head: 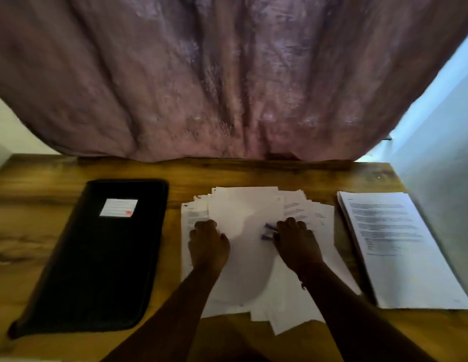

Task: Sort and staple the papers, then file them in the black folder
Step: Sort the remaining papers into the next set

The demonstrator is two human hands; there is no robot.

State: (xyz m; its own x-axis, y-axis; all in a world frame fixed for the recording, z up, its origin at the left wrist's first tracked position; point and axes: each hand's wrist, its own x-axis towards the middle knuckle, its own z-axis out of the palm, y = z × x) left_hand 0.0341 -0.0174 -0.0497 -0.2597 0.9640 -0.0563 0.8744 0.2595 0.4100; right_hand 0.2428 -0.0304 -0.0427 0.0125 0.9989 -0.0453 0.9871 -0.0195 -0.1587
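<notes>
A loose, fanned pile of white papers (243, 212) lies in the middle of the wooden desk. My left hand (208, 244) rests knuckles-up on the pile's left part, fingers bent down onto the sheets. My right hand (297, 244) lies on the pile's right part and grips a small purple stapler (268, 231), whose two purple ends stick out to the left of the fingers. The black folder (97, 257) lies shut on the left of the desk, with a white label (118, 207) near its top. A neat stack of printed papers (400, 246) sits at the right.
A mauve curtain (227, 74) hangs behind the desk's (44, 205) far edge. A pale wall (442, 126) stands at the right. The view is blurred.
</notes>
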